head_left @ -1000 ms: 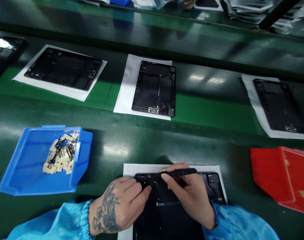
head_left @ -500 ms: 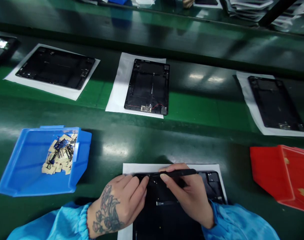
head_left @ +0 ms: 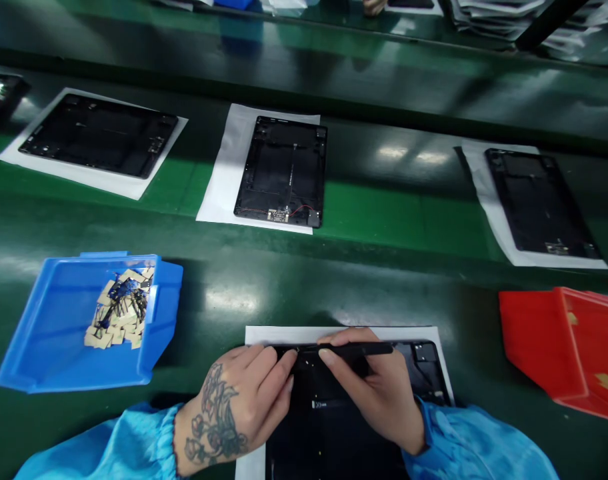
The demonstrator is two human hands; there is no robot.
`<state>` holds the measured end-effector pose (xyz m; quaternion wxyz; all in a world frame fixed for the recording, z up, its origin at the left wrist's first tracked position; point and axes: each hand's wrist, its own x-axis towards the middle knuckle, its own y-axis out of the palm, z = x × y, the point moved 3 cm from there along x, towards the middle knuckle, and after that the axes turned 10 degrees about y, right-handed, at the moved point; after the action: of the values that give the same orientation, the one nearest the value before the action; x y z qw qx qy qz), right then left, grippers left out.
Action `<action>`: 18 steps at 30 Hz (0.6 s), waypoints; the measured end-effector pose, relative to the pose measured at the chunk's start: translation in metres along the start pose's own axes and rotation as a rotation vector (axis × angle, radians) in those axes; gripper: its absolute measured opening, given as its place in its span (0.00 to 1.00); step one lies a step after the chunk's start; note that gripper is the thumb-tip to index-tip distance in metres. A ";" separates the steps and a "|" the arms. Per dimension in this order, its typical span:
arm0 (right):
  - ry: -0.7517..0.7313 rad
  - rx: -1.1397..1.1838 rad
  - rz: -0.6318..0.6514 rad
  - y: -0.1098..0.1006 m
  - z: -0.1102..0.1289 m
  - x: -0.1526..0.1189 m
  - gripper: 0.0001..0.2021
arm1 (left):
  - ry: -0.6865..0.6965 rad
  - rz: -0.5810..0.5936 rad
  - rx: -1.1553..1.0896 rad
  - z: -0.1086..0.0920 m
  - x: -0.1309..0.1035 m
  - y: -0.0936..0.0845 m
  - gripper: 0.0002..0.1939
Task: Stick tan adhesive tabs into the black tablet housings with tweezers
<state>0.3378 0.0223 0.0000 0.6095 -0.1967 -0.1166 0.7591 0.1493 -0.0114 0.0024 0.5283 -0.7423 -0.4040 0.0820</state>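
Note:
A black tablet housing (head_left: 344, 443) lies on a white sheet (head_left: 251, 465) right below me. My right hand (head_left: 379, 387) grips black tweezers (head_left: 361, 349) between thumb and fingers, their tip pointing left along the housing's far edge. My left hand (head_left: 244, 403) has its fingers curled together at that same edge, close to the tweezer tip. Whatever sits between the left fingertips is hidden or too small to name.
On the left stands a blue bin (head_left: 47, 333) with small cream pieces and dark wires (head_left: 121, 313). A red bin (head_left: 539, 340) is at the right. Beyond, tablet housings (head_left: 281, 173) on white sheets lie along a green belt (head_left: 379, 213). A co-worker's hand (head_left: 374, 7) shows at the top.
The belt's housings and sheets have slid left. Both my hands stay almost where they were, with the tweezers still at the housing's far edge.

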 end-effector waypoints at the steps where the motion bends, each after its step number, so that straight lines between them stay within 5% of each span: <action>1: 0.001 0.000 0.001 0.000 0.000 0.000 0.06 | -0.003 -0.002 -0.009 0.000 0.000 0.000 0.17; 18: 0.006 0.051 0.002 -0.001 -0.004 0.000 0.06 | -0.008 0.008 0.019 0.000 -0.002 0.003 0.17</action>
<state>0.3403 0.0226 -0.0028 0.6138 -0.1837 -0.0950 0.7619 0.1497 -0.0128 -0.0009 0.5333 -0.7385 -0.4024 0.0909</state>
